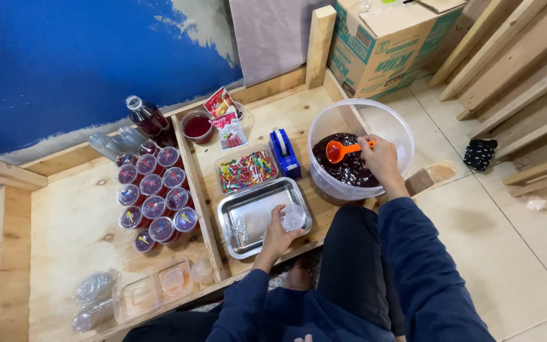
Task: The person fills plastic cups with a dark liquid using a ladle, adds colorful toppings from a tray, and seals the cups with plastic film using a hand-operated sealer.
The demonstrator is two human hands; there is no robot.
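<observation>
With about a dozen filled, lidded cups (154,201) already grouped at the wooden tray's left, the left hand (278,235) grips an empty clear cup (294,217) over the steel tray (246,223) while the right hand (380,158), fingers closed, dips an orange scoop (342,150) into the tub (387,123) of dark jelly at the right edge.

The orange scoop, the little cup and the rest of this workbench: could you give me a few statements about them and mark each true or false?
1. The right hand holds an orange scoop inside the big clear tub of dark jelly. True.
2. The left hand holds a blue tape dispenser. False: it holds a small clear cup over the metal tray; the tape dispenser stands apart on the bench.
3. The filled cups sit left of the wooden divider. True.
4. The metal tray is piled with colourful sweets. False: those lie in a separate clear container behind it.
</observation>
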